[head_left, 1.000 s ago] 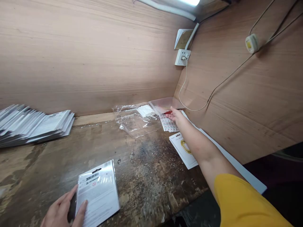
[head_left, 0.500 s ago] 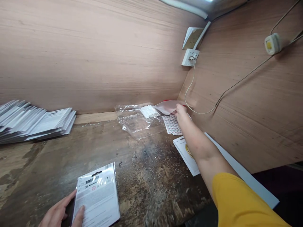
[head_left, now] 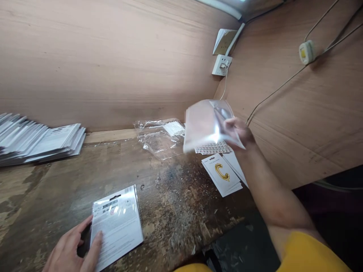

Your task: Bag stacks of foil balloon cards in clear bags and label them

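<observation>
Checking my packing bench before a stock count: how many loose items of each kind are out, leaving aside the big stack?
Plastic-fronted card, left hand: 1
Gold letter C card: 1
Label sheet: 1
Clear bag: 1
Clear sleeve, right hand: 1
White board strip: 1
Total: 6

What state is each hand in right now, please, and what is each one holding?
Left hand: closed, holding a card pack.
Right hand: closed, holding a clear plastic sleeve.

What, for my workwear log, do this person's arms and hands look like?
The left hand and right hand are bare, with no gloves, and no rings show on them. The right forearm is bare as well, up to a short yellow sleeve, with no watch or band on the wrist.
</observation>
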`<control>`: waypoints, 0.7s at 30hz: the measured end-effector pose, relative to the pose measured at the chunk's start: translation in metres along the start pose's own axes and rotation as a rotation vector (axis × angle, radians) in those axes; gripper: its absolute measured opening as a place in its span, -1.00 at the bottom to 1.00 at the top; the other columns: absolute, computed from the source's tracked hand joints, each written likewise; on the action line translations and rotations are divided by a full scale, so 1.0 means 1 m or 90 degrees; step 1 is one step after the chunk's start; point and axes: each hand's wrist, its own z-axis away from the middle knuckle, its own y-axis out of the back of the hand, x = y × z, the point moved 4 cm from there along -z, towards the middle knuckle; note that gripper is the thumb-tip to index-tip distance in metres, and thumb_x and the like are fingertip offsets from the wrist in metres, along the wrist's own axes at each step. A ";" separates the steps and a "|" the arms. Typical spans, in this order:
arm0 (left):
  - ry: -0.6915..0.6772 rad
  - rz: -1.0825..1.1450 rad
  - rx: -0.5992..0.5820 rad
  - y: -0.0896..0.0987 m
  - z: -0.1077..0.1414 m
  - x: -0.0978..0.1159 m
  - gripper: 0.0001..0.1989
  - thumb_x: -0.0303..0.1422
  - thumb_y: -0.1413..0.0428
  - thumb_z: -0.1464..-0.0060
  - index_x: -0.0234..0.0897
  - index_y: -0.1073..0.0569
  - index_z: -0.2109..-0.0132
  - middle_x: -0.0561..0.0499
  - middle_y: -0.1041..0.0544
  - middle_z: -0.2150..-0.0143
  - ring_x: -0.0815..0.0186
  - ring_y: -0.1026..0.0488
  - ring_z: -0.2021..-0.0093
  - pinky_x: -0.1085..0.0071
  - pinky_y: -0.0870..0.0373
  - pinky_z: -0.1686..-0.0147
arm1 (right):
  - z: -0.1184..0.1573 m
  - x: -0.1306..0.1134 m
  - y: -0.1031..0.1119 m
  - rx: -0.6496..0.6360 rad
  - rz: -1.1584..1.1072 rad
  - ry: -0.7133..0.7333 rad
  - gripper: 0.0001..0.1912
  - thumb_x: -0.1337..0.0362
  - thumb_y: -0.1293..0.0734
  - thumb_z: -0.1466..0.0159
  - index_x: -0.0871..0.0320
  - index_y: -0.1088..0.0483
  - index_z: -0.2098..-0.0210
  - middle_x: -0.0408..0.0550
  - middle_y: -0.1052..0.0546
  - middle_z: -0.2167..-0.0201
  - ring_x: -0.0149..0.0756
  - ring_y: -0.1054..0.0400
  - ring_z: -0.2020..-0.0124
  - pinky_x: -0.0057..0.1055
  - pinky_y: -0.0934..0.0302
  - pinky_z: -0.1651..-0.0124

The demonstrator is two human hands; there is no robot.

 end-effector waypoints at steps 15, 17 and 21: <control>-0.641 -0.027 -0.039 -0.004 0.048 0.125 -0.59 -0.32 0.07 -0.27 -0.07 -0.29 -0.24 -0.03 -0.34 -0.26 0.12 -0.27 -0.24 0.12 -0.27 -0.17 | 0.160 0.155 0.063 -0.161 0.481 -0.329 -0.91 0.23 -0.20 0.02 0.11 -0.23 0.53 -0.20 -0.38 0.64 -0.33 -0.37 0.56 -0.41 -0.27 0.45; -0.715 -0.060 -0.089 -0.028 0.053 0.148 -0.53 -0.34 0.04 -0.25 -0.01 -0.24 -0.28 -0.03 -0.27 -0.32 0.04 -0.20 -0.30 -0.03 -0.18 -0.21 | 0.156 0.145 0.066 -0.158 0.539 -0.294 -0.90 0.27 -0.22 0.00 0.10 -0.17 0.60 -0.21 -0.32 0.68 -0.31 -0.36 0.55 -0.43 -0.21 0.45; -0.754 -0.107 -0.134 -0.071 0.052 0.163 -0.53 -0.30 -0.01 -0.22 0.01 -0.27 -0.27 -0.08 -0.23 -0.34 -0.06 -0.18 -0.31 -0.15 -0.14 -0.20 | 0.144 0.105 0.069 -0.188 0.774 -0.138 -0.71 0.29 -0.37 -0.01 0.13 -0.17 0.69 -0.18 -0.28 0.69 -0.29 -0.30 0.49 -0.44 -0.03 0.42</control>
